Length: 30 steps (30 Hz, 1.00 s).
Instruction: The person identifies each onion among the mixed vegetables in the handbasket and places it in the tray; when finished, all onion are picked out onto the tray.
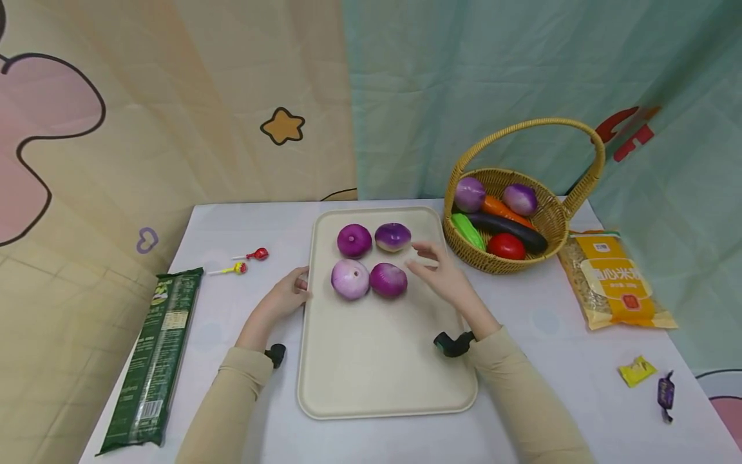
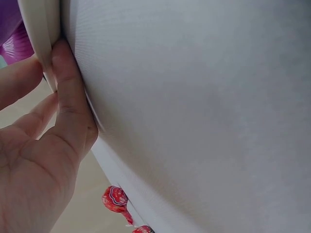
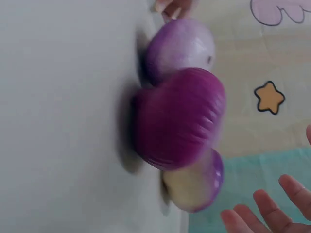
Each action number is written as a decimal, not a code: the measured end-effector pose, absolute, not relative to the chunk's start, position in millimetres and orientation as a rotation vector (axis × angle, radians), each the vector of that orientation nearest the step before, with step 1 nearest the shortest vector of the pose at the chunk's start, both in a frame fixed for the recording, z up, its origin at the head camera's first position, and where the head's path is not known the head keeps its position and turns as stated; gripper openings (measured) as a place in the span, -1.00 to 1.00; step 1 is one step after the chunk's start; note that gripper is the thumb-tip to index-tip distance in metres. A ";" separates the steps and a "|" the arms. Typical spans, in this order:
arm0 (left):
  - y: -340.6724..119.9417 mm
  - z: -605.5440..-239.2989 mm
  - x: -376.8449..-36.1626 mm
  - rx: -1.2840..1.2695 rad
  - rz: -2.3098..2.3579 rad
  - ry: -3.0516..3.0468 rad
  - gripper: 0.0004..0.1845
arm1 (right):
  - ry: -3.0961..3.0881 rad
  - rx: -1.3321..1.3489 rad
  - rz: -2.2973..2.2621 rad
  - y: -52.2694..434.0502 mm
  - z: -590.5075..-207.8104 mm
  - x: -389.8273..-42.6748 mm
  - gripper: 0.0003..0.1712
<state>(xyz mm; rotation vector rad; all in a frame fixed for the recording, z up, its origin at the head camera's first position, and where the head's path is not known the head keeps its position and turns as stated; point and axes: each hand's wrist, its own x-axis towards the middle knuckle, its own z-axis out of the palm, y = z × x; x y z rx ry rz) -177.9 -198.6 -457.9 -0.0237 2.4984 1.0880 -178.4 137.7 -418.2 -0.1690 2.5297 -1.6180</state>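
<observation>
Head view: four purple onions (image 1: 371, 261) clustered at far end of cream tray (image 1: 382, 361) on tabletop (image 1: 551, 322). Left hand (image 1: 286, 295) grip pinching tray's left rim. Right hand (image 1: 440, 274) grip wide, fingers straight, beside onions. Basket (image 1: 553, 225) just right of tray.

Table (image 1: 551, 322) with tray (image 1: 377, 361), basket (image 1: 551, 222)

Purple onions (image 1: 371, 261) on cream tray (image 1: 377, 361); tan wicker basket (image 1: 551, 222)
</observation>
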 end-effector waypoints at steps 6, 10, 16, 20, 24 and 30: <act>-198.9 -460.6 -176.8 -0.017 1.097 2.490 -0.33 | 2.799 -0.081 -1.719 180.1 -379.6 -195.5 -0.49; -199.9 -461.6 -176.6 -0.004 1.093 2.491 -0.33 | 2.889 0.082 -1.746 204.1 -366.4 -214.9 -0.45; -199.8 -459.5 -177.0 0.025 1.112 2.507 -0.35 | 2.791 0.367 -1.888 221.9 -372.2 -254.5 -0.33; -200.0 -458.8 -176.9 0.026 1.135 2.494 -0.34 | 2.718 0.482 -1.954 222.5 -387.3 -275.2 -0.24; -199.4 -459.3 -175.9 -0.007 1.147 2.477 -0.35 | 2.727 0.526 -1.897 220.6 -401.2 -287.8 -0.19; -199.1 -458.8 -175.0 -0.004 1.164 2.482 -0.35 | 2.708 0.529 -1.776 218.4 -414.7 -298.8 -0.11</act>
